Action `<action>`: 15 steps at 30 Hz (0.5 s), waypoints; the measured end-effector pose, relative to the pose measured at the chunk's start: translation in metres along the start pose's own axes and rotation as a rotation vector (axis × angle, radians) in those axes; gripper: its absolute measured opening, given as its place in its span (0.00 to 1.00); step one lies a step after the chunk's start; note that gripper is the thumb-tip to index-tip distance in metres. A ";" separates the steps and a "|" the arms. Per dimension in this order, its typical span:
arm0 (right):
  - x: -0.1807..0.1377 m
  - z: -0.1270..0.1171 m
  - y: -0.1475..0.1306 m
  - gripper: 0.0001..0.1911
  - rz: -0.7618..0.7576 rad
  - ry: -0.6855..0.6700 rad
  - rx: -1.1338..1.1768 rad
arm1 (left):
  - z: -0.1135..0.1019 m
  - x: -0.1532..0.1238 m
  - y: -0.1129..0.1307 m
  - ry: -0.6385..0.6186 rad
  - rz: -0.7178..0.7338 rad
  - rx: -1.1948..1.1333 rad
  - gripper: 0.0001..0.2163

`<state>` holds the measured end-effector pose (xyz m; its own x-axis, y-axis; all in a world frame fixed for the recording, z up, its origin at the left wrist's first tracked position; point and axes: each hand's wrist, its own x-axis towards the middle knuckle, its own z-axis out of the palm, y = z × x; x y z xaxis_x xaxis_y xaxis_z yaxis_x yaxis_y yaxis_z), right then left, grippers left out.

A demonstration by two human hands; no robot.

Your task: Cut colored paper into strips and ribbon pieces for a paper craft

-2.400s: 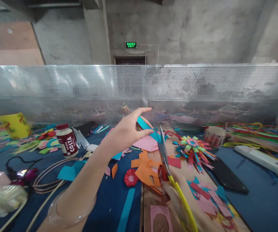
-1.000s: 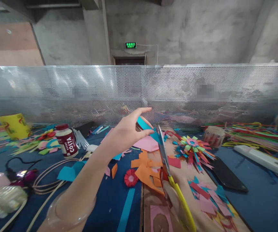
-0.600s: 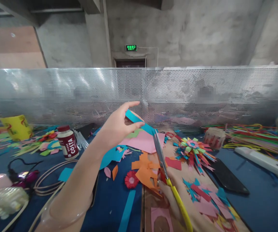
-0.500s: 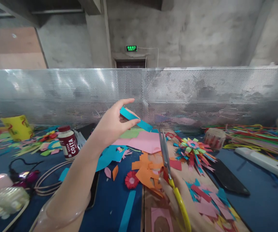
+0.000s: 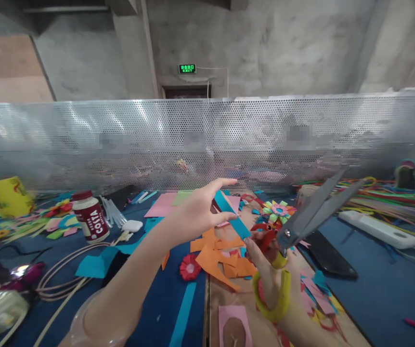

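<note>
My left hand (image 5: 207, 209) is closed in a pinch on a blue paper strip (image 5: 233, 219), which slants down to the right. At the strip's lower end is my right hand (image 5: 265, 262), its fingertips against or just beside the paper; whether they grip it I cannot tell. Scissors (image 5: 310, 212) with yellow handles hang on that hand, blades slightly apart and pointing up and right. Under the hands lie orange paper scraps (image 5: 214, 262) and a red paper flower (image 5: 189, 267) with a pink centre. A multicoloured paper flower (image 5: 278, 209) sits behind the scissors.
Another blue strip (image 5: 183, 315) and a pink sheet with a cut-out (image 5: 234, 323) lie in front. A red-capped jar (image 5: 90, 217), coiled cable (image 5: 54, 277) and yellow roll (image 5: 7, 197) are on the left. A black phone (image 5: 332, 255) and white power strip (image 5: 379, 231) lie right. Perforated metal panel (image 5: 138, 140) stands behind.
My left hand has moved right and down with the blue strip. My right hand has come up to the strip's end, and the scissors have swung from upright to pointing up and right.
</note>
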<state>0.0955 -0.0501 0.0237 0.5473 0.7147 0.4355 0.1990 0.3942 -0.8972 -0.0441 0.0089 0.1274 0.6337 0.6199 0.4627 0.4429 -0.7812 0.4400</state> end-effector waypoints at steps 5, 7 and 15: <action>0.002 -0.002 0.006 0.09 0.025 -0.034 0.020 | 0.003 0.000 -0.002 -0.026 0.001 0.031 0.27; 0.001 -0.003 0.008 0.07 0.004 -0.037 0.044 | 0.004 0.000 -0.001 -0.027 -0.006 0.033 0.27; 0.007 -0.008 0.016 0.05 -0.070 -0.039 -0.059 | -0.016 -0.001 -0.014 -0.009 -0.092 0.012 0.29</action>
<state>0.1087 -0.0433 0.0121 0.4989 0.7088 0.4987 0.2842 0.4098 -0.8668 -0.0612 0.0198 0.1330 0.5959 0.6883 0.4137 0.5066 -0.7219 0.4714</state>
